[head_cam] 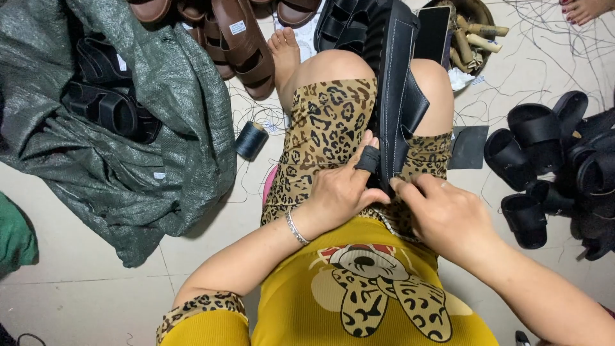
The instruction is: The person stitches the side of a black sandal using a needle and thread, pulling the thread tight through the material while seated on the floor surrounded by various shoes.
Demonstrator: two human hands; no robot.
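- Black leather sandal (394, 83) clamped upright between knees; looks stiff, light.
- Left hand (339, 192) braces near edge, fingertip sleeved.
- Right hand (442, 214) pinches lower seam; best grip there.

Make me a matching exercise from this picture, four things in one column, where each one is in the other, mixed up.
1. black sandal
2. thread spool
3. brown sandals
4. grey sack

a. top edge, on the floor
b. far left, holding black sandals
c. on the lap, at both hands
d. floor, beside the left knee

Pairs: 1-c, 2-d, 3-a, 4-b
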